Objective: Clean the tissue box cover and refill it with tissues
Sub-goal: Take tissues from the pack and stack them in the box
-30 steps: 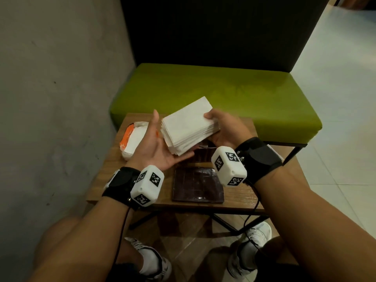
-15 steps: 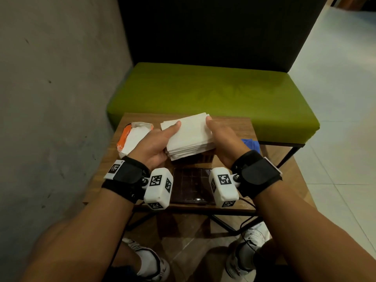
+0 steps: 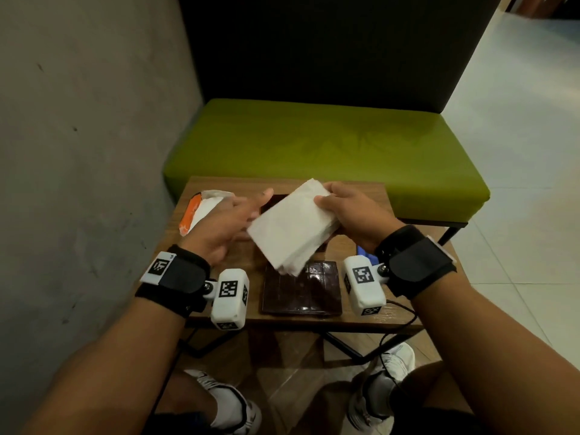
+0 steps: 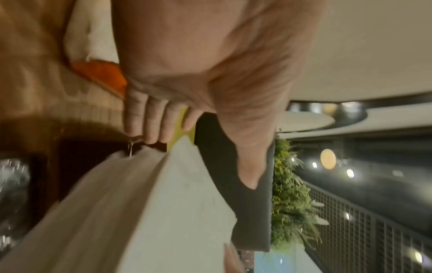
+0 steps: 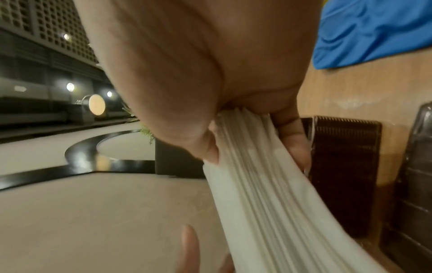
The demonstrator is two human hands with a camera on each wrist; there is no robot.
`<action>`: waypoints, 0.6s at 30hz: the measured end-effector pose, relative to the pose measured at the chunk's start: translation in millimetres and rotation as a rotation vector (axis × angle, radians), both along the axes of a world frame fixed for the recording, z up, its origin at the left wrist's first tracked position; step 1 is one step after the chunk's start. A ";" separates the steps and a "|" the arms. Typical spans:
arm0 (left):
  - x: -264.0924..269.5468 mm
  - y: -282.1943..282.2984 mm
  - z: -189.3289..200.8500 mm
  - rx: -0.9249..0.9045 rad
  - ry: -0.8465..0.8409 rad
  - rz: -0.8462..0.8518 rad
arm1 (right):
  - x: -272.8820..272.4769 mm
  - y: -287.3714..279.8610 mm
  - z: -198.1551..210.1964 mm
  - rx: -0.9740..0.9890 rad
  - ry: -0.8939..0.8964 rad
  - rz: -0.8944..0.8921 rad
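Note:
A stack of white tissues (image 3: pixel 292 227) hangs tilted above the wooden table (image 3: pixel 361 315). My right hand (image 3: pixel 326 208) pinches its far right corner, thumb on top and fingers beneath, as the right wrist view shows on the tissues (image 5: pixel 268 194). My left hand (image 3: pixel 255 211) is at the stack's left edge with thumb out and fingers loosely straight; whether it touches the stack I cannot tell. A dark brown cover panel (image 3: pixel 301 290) lies flat near the front edge. The dark box (image 5: pixel 346 166) sits under the stack, mostly hidden in the head view.
An opened orange-and-white tissue pack (image 3: pixel 201 208) lies at the table's left side. A blue cloth (image 3: pixel 364 252) sits by my right wrist. A green bench (image 3: pixel 314 146) stands behind the table, and a grey wall (image 3: pixel 78 152) is on the left.
The stack was held level between both hands; now it tilts and hangs from my right hand alone. My left hand has slipped off it and opened at its left edge.

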State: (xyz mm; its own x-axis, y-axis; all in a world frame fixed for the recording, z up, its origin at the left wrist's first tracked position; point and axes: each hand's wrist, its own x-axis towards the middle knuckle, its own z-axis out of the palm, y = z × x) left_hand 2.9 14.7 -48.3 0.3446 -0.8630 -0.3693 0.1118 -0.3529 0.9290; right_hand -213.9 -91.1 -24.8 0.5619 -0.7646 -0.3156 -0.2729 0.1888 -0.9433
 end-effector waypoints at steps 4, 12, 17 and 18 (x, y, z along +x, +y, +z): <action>-16.2 3.6 11.2 0.014 -0.030 -0.293 | 3.1 5.5 12.2 -0.085 0.103 0.338; -27.7 5.6 1.5 0.044 0.276 -0.299 | 6.6 2.5 14.7 -0.118 0.094 0.346; -39.4 -1.9 1.2 -0.043 0.254 -0.069 | 14.1 1.5 0.4 -0.137 0.047 0.090; -41.2 -4.5 0.9 -0.073 0.241 -0.001 | 16.8 3.0 -3.2 -0.103 0.015 -0.012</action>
State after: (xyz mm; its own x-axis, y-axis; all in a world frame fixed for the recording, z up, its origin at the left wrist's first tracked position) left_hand -38.3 10.2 -47.4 0.2534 -0.8908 -0.3772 0.3325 -0.2860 0.8987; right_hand -197.2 -88.1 -28.0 0.5481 -0.8003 -0.2432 -0.2857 0.0942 -0.9537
